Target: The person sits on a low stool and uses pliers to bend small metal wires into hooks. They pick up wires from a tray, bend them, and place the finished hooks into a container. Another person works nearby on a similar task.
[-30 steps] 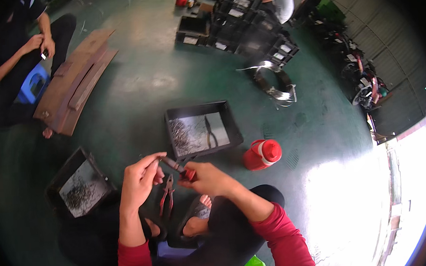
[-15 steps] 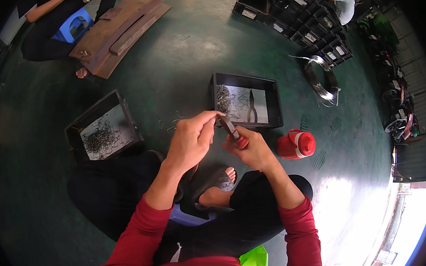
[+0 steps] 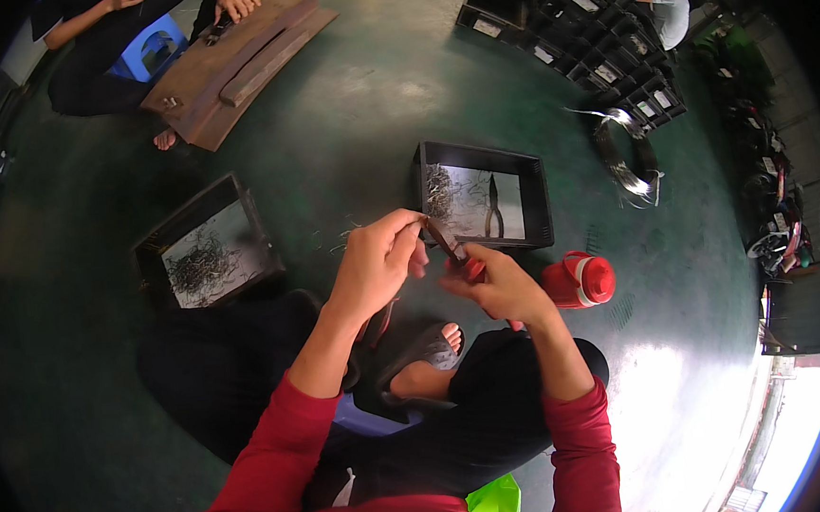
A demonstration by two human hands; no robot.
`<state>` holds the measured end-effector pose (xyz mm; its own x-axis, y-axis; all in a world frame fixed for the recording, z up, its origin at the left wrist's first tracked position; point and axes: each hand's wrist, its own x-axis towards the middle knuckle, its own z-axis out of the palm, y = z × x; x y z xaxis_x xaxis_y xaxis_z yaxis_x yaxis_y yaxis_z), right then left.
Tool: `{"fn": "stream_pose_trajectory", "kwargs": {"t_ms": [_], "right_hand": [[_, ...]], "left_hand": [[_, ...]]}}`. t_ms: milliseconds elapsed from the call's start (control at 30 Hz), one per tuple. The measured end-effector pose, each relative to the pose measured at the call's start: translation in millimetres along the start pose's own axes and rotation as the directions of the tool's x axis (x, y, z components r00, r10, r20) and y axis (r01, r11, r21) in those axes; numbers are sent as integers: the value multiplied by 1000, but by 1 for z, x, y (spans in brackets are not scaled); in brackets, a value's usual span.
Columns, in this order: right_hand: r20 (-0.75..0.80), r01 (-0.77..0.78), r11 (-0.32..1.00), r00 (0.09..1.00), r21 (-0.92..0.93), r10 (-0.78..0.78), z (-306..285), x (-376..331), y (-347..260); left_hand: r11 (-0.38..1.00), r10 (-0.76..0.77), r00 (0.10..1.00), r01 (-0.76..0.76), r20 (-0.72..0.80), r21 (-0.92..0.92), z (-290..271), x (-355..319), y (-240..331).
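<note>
My right hand (image 3: 507, 285) grips a pair of pliers (image 3: 443, 238) with red handles and dark jaws. The jaws point up and left, to the fingertips of my left hand (image 3: 372, 263). Thumb and forefinger of that hand are pinched together at the jaw tips; what sits between them is too small to make out. Just beyond both hands stands a black bin (image 3: 545, 194) holding thin metal pieces (image 3: 439, 192) and a second, dark pair of pliers (image 3: 494, 208). Another black bin (image 3: 257, 217) at the left contains a heap of similar pieces (image 3: 203, 263).
A red jug (image 3: 573, 281) stands right of my right hand. Farther right lies a coil of wire (image 3: 624, 155), near stacked black crates (image 3: 604, 43). At the far left a person sits on a blue stool (image 3: 147, 51) by a brown bench (image 3: 218, 89). Loose pieces lie on the floor (image 3: 320, 191).
The pliers in my right hand have turned slightly, their tips still at my left fingertips. The seated person's hand has come down onto the bench. The whole view has shifted a little.
</note>
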<state>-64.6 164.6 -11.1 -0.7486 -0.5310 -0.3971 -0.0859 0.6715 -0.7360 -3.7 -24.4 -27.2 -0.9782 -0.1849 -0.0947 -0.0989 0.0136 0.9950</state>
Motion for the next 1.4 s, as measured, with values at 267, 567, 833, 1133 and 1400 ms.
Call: {"fn": "stream_pose_trajectory", "kwargs": {"t_ms": [267, 567, 833, 1133, 1400], "right_hand": [[-153, -62, 994, 987, -94, 47, -20, -7, 4], [-187, -39, 992, 982, -117, 17, -27, -13, 2], [-311, -63, 987, 950, -145, 15, -45, -22, 7], [-399, -157, 985, 910, -76, 114, -65, -25, 25], [262, -285, 769, 952, 572, 158, -20, -6, 18]], "left_hand": [[852, -254, 967, 208, -31, -481, -19, 19, -28], [804, -284, 957, 274, 64, -528, -8, 18, -28], [818, -318, 944, 319, 87, -479, 3, 22, -42], [796, -297, 952, 288, 72, -533, 53, 65, -64], [811, -75, 979, -51, -191, -583, 48, 53, -20]]}}
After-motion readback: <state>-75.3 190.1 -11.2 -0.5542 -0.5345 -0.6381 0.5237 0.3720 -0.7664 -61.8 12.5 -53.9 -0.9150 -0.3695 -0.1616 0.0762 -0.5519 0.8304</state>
